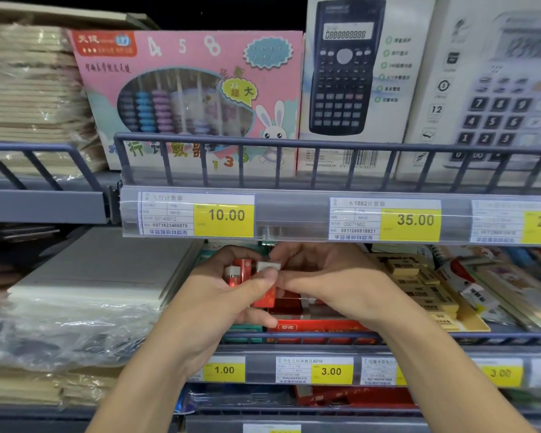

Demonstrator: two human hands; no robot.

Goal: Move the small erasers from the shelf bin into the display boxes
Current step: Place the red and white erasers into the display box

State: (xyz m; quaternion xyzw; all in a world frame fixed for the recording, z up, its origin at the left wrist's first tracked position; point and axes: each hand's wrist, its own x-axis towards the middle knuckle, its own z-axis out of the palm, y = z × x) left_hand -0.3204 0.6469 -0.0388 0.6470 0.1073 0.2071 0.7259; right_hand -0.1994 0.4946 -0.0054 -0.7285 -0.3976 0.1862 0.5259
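Observation:
My left hand (pixel 213 295) is curled around several small erasers (pixel 238 272) in red sleeves with white ends, above the middle shelf. My right hand (pixel 328 282) reaches in from the right, and its fingertips pinch a white-ended eraser (pixel 268 265) in that bunch. Under both hands lies a red display box (pixel 319 325) holding more red erasers; my hands hide much of it. To its right, a yellow display box (pixel 469 320) is filled with tan erasers (pixel 419 278).
A grey wire rail (pixel 481 339) runs along the shelf front, with price tags (pixel 314 370) below. The upper shelf rail (pixel 294 145) fronts a pink abacus box (pixel 188 98) and calculator boxes (pixel 353 79). Plastic-wrapped paper stacks (pixel 75 301) lie to the left.

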